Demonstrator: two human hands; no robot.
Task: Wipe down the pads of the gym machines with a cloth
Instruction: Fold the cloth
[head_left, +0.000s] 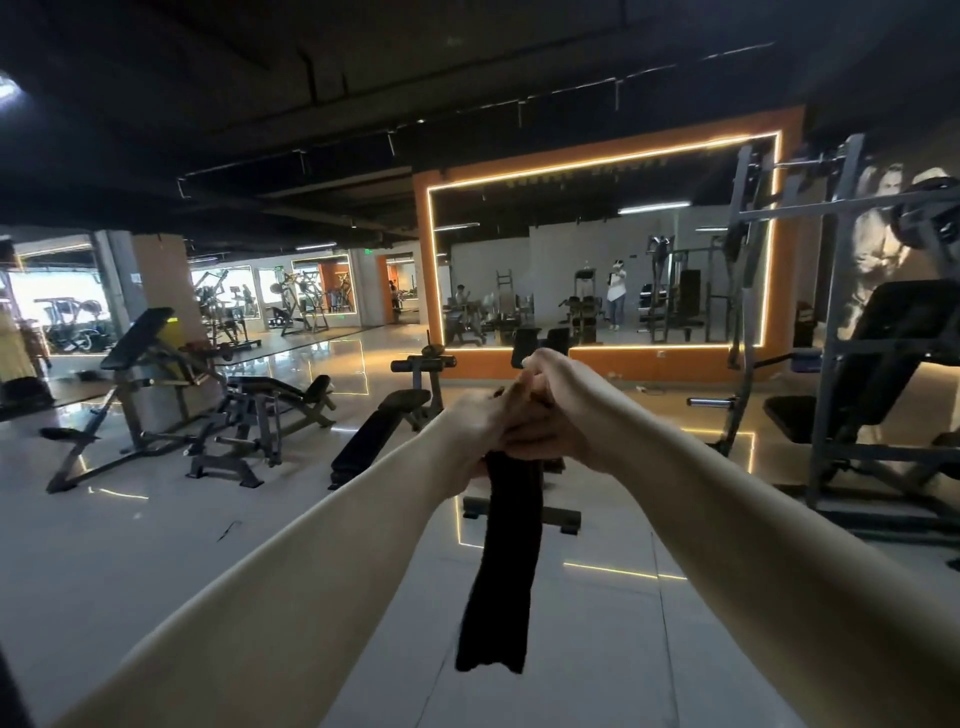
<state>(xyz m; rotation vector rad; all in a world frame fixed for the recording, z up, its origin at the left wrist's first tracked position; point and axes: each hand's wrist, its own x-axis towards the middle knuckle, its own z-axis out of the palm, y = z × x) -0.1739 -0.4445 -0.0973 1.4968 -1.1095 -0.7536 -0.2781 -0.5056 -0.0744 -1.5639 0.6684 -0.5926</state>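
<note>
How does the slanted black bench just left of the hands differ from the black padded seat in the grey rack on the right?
The slanted black sit-up bench is one long pad sloping down to the floor; the black padded rack seat has a backrest raised over a separate seat pad. The bench stands free on the tiles; the seat sits inside a grey steel frame. Both have black padding.

Both arms are reaching straight out, left hand (480, 431) and right hand (558, 410) clasping together mid-frame, fingers curling round a dark cloth (506, 561).

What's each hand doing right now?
Left hand: grips the top of the black cloth.
Right hand: also clasped on the cloth, over the left.
</note>
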